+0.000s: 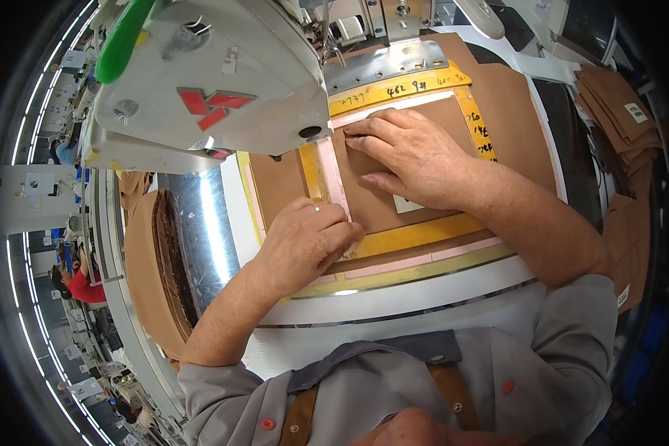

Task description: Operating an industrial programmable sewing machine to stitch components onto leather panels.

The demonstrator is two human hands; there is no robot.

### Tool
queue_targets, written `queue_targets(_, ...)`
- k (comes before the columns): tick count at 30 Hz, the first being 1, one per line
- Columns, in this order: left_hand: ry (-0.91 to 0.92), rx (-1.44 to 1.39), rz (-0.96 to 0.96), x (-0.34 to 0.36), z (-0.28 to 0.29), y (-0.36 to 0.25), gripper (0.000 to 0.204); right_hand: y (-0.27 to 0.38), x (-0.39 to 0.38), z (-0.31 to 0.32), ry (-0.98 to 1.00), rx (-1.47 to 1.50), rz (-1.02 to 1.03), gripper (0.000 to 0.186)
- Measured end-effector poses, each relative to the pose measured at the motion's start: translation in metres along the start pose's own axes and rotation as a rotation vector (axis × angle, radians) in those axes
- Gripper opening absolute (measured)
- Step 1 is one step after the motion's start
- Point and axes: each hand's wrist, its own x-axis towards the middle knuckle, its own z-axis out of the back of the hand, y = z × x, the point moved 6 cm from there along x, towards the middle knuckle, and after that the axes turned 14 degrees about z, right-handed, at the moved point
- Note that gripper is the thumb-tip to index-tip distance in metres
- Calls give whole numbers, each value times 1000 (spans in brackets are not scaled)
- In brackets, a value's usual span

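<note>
My right hand (412, 160) lies on a brown panel (442, 130) inside a yellow marked template frame (401, 238), its fingers extended, the fingertips beside a pale pink strip (333, 175). Lower left, my left hand (308, 241) has curled fingers pressed at the strip's lower end, by the frame's inner corner; what they hold, if anything, is hidden. A pale label is partly under my right hand. A steel bracket (383, 67) joins the template's far side, and a white sewing machine head (208, 89) overhangs the left part of the work.
Stacked brown pieces lie left (145, 267) and right (617, 111), beside a steel plate (204, 227) and white table (327, 342). A green-handled item (119, 41) is on the machine. Further workstations fill the far left, with a person in red (82, 286) and another in blue (67, 152).
</note>
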Motion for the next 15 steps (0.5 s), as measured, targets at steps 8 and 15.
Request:
queue_targets(8, -144, -48, 98, -15, 15, 5, 20, -2, 0, 2, -9, 2, -9, 36)
queue_targets(15, -263, -146, 308, -28, 15, 21, 26, -2, 1, 3, 39, 11, 7, 34)
